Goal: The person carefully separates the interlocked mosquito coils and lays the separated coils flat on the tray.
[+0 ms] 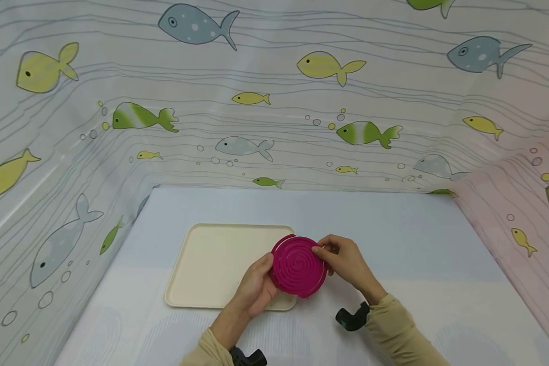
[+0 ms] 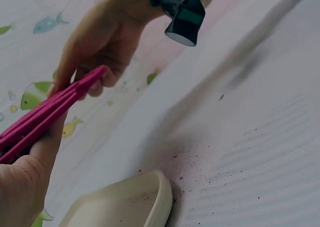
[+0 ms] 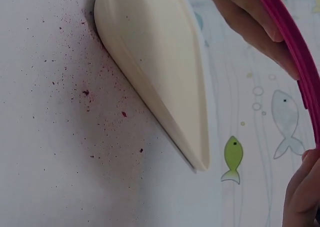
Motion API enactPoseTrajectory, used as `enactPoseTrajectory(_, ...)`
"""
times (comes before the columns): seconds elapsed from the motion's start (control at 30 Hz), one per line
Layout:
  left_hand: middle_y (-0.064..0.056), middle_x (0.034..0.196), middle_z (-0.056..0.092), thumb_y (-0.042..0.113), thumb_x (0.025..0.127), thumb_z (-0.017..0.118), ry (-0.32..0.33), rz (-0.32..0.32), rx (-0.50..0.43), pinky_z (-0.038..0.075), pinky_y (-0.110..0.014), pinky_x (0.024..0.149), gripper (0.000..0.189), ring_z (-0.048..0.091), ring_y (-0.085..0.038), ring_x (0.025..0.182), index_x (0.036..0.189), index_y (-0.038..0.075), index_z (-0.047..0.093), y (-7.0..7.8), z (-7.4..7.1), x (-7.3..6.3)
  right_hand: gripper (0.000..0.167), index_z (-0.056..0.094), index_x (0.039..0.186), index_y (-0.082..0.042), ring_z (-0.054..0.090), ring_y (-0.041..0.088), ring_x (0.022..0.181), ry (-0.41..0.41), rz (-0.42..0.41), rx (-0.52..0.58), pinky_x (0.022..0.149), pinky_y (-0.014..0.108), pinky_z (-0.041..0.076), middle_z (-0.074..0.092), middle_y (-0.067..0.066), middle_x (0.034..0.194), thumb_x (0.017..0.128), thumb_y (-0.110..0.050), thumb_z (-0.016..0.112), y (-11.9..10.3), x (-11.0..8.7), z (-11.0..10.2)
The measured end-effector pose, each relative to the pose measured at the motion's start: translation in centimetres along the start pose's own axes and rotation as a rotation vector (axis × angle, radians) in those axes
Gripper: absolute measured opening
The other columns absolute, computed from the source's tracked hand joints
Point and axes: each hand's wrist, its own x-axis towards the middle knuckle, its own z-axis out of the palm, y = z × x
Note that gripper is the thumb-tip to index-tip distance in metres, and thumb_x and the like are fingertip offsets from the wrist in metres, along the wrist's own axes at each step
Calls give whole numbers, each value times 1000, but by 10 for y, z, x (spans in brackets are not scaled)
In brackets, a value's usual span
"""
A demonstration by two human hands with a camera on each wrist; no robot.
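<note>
A round magenta disc (image 1: 298, 268) with a spiral pattern on its face is held tilted up over the right end of a cream tray (image 1: 215, 259). My left hand (image 1: 257, 285) grips its left edge, thumb on the front. On the upper right edge, my right hand (image 1: 344, 260) pinches it between thumb and fingers. Seen edge-on in the left wrist view, the magenta disc (image 2: 47, 114) shows more than one thin layer. Its back is mostly out of sight in the head view.
Dark reddish crumbs (image 3: 86, 92) are scattered on the white table beside the tray's edge. Fish-printed sheeting (image 1: 256, 117) rises behind the table and along both sides. A black wrist camera (image 1: 353, 317) sits below my right hand.
</note>
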Motion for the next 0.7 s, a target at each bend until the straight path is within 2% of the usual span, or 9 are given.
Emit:
enactPoseTrajectory(0.2,1,117,62,22,110,20,3,-12,-18,55,-31,85,34,62,-9,106,132,8,42,0,-1,0,15,67,98,-7,53,13,47,6,-14,15,46,32,51,65,7,77,89,-18,71,1,1,-1)
enactPoseTrajectory(0.3,1,118,60,21,109,19,-13,-19,-32,55,-32,83,31,62,-10,105,127,12,44,1,-1,0,16,67,99,-6,54,11,49,-9,-26,35,48,32,51,65,8,81,89,-18,72,2,1,-2)
enactPoseTrajectory(0.53,1,119,60,22,109,20,-5,-38,-50,56,-30,83,32,61,-9,107,128,12,44,4,-2,0,21,66,102,-3,55,10,52,-44,-42,53,49,33,53,65,12,86,90,-19,71,2,0,-3)
enactPoseTrajectory(0.7,1,119,61,22,109,20,-3,-51,-41,56,-30,83,34,62,-9,106,130,12,44,5,-5,-1,22,66,104,-4,54,11,49,-69,-59,38,47,33,52,64,10,82,90,-21,71,4,0,-3)
